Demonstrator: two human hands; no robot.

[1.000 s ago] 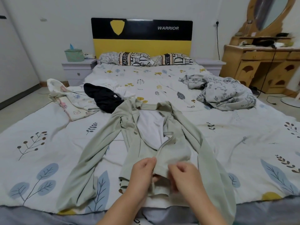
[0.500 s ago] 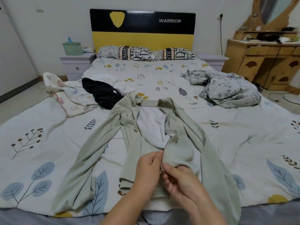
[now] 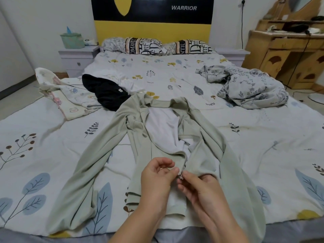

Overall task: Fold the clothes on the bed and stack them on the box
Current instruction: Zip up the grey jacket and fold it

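No garment was folded yet. Both hands, left hand (image 3: 157,179) and right hand (image 3: 201,190), pinched the zipper (image 3: 181,175) of the sage-green jacket (image 3: 140,137) spread beyond them; other clothes lay farther off, box unseen.

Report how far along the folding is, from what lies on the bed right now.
Done: nothing looks folded, and no box or stack is in view.
In hand: the green jacket lies spread open; the left hand and right hand pinch its front edges at the zipper.
Left: zip and fold it, then the black garment, the cartoon-print piece and the floral heap, all loose.
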